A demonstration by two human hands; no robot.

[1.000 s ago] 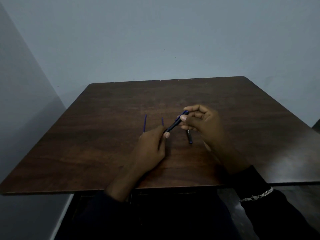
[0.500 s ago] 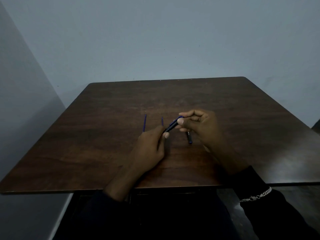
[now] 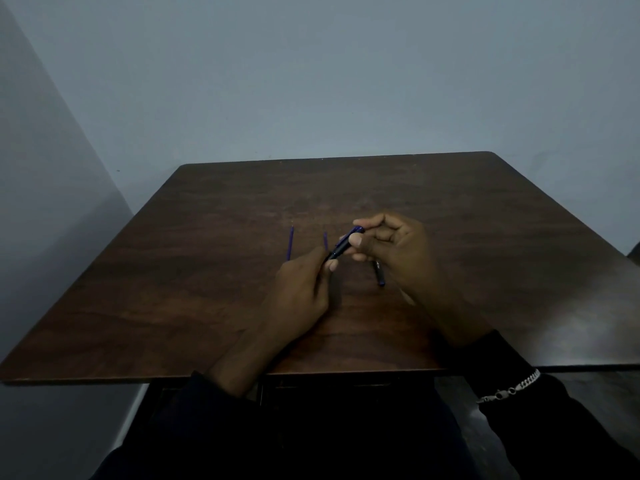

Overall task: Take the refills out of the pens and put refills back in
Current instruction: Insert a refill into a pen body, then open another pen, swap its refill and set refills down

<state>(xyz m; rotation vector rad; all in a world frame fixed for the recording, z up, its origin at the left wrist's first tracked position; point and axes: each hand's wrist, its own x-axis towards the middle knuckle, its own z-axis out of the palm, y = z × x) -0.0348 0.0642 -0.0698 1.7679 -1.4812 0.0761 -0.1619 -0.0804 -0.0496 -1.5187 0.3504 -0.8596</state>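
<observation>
Centrally, a dark pen (image 3: 343, 248) with a blue upper end is shown slanting from lower left to upper right, held just above the bench (image 3: 207, 271). Its lower end is pinched by the curled fingers of the left hand (image 3: 301, 289). Its upper end is pinched between the thumb and forefinger of the right hand (image 3: 391, 249), the remaining fingers being curled toward the palm. Two thin blue refills are seen lying on the bench left of centre: one refill (image 3: 290, 244) apart from the hands, and a second refill (image 3: 325, 240) just beside the fingers of the left hand. A second pen (image 3: 380, 276) lies on the bench at the lower edge of the right hand and is partly covered by it. Whether the held pen contains a refill cannot be told.

The step in hand is judged to be the opening or closing of the barrel. It is best done with the lower part kept fixed by the left hand while the upper part is turned or drawn along the pen's own axis, so that nothing is bent. The work is best kept low over the bench, so that any small part that is freed is caught there and not lost over the near edge.
</observation>
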